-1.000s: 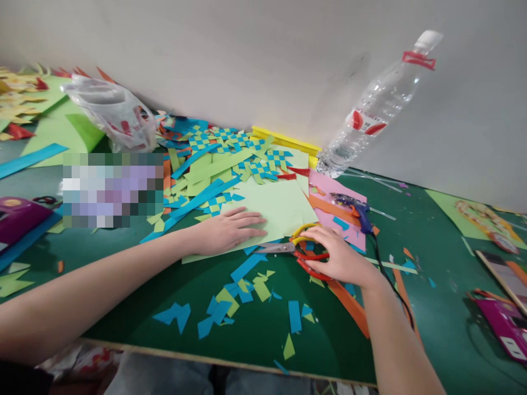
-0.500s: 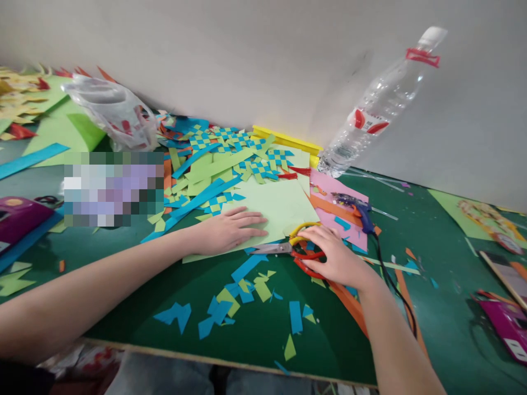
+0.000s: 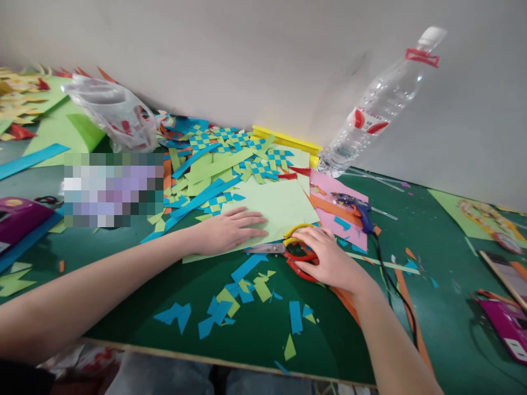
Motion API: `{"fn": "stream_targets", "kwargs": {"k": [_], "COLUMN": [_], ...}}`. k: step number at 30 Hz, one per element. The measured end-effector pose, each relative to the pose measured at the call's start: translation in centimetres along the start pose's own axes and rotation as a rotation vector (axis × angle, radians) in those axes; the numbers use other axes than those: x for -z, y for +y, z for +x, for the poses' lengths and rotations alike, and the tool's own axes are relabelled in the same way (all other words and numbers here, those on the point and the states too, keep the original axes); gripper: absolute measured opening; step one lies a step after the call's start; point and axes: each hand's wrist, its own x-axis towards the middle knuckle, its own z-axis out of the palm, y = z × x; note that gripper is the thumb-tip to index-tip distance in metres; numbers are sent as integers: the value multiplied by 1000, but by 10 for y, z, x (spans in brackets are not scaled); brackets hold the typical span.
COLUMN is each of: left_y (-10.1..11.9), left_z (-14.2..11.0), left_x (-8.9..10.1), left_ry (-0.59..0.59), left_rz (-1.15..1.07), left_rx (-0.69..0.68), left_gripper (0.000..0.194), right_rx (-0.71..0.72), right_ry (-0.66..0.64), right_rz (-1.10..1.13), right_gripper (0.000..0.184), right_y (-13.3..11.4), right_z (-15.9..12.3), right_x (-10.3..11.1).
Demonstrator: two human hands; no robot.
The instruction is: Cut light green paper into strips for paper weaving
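My left hand (image 3: 236, 229) lies flat, fingers stretched out, on a pale green sheet of paper (image 3: 284, 203). In my right hand (image 3: 325, 252) is a pair of scissors (image 3: 288, 249) with one yellow and one red handle. Their blades point left along the sheet's near edge, just below my left fingers. Whether the blades have paper between them I cannot tell. Blue and green paper scraps (image 3: 224, 304) lie on the table in front of both hands. Behind the sheet is a pile of woven blue-and-green checkered paper pieces (image 3: 263, 164) and loose strips.
A plastic bottle (image 3: 379, 104) leans against the wall at the back right. On pink paper (image 3: 349, 236) rests a blue glue gun (image 3: 364, 214), its black cord running toward the front. A plastic bag (image 3: 115, 112) stands at left; purple devices (image 3: 24, 219) flank the green table.
My right hand and the scissors have slid slightly left, bringing the blades farther under my left hand's fingers. My left hand and the sheet stay put.
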Motion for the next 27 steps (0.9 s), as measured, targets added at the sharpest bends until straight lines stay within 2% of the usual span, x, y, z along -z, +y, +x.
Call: {"fn": "stream_targets", "kwargs": {"k": [6,11,14,18,22,27], "left_y": [5,13,14,10,2,-5], "left_z": [3,11,13,10,4,-1], "left_x": [-2,-4,-5,-5,-3,-2], "left_ry": [69,221,260,253,202,121], "left_rz": [58,135,162,90,-3,18], "left_rx": [29,126,158,84,70,36], "left_gripper": [41,35,31,29,30,37], "right_rx": [2,-19,-29,-29,-33,-31], "right_ry": [22,44,44,39,47,57], "right_rz": [-5,-29,-35,-22,-30,-50], "right_gripper": [41,40,38,36,36,40], "right_y": [6,13,14,15,15,15], "right_z": [-3,-2,-2,-2,-2,-3], "right_x": [3,3,4,4,5,6]}}
